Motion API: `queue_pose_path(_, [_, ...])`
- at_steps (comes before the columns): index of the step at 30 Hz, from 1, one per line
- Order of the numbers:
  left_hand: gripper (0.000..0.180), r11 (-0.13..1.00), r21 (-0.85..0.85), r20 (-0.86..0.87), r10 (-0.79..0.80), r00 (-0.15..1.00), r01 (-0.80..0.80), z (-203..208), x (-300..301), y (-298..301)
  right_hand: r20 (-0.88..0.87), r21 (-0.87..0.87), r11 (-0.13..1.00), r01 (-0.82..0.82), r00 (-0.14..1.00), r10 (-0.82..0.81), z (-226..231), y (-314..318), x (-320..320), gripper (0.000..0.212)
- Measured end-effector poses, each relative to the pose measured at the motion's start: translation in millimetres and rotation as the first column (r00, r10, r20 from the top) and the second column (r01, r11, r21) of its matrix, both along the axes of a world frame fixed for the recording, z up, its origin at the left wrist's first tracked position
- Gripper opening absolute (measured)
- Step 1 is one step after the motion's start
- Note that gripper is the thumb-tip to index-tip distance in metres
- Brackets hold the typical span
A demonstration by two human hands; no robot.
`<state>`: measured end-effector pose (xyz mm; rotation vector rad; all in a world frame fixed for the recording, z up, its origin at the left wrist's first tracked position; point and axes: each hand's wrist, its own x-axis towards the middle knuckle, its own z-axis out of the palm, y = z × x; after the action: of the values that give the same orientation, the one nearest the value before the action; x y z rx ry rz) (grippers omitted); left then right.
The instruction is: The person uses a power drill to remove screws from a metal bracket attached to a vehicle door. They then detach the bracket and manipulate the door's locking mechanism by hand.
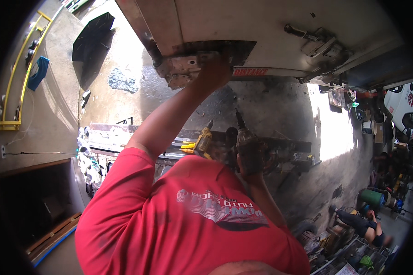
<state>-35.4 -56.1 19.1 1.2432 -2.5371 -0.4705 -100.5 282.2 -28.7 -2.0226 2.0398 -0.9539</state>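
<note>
My left arm reaches up to the lower edge of a white vehicle panel (243, 23). There my left hand (216, 71) is closed against a worn metal bracket (181, 68) and a dark flat plate (244, 49); its fingertips are in shadow, so what they grip is unclear. Lower down, near my chest, my right hand (246, 168) is wrapped round the handle of a dark cordless drill (249, 147). The drill's narrow front end points up toward the panel, apart from it. A yellow cordless drill (203, 141) stands just left of it.
A long low bench (289, 145) crosses before me, with yellow-handled tools (187, 147) on it. A lever latch (323, 46) sticks out from the panel. Crumpled clear plastic (122, 80) lies on the floor. Another person (369, 228) is at the lower right among clutter.
</note>
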Motion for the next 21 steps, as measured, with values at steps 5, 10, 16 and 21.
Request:
queue_pose_path(5, [0.058,0.983,-0.175,-0.060,-0.075,0.995,0.063,-9,10,2,0.337,-0.046,0.996,0.080,0.940,-0.060,-11,19,0,0.073])
queue_pose_path(10, [0.041,0.904,-0.326,-0.071,-0.316,0.946,0.277,-30,30,-21,0.238,-0.054,0.992,0.116,0.966,-0.100,-9,27,-10,0.071])
queue_pose_path(16, [0.028,0.919,-0.331,0.057,-0.205,0.977,0.212,-23,7,-26,0.310,0.012,0.993,0.114,0.944,-0.112,-17,25,-29,0.061])
queue_pose_path(21, [0.024,0.873,-0.444,-0.009,-0.229,0.973,0.201,-46,11,-33,0.711,0.140,0.976,0.164,0.670,-0.215,-26,27,-30,0.049])
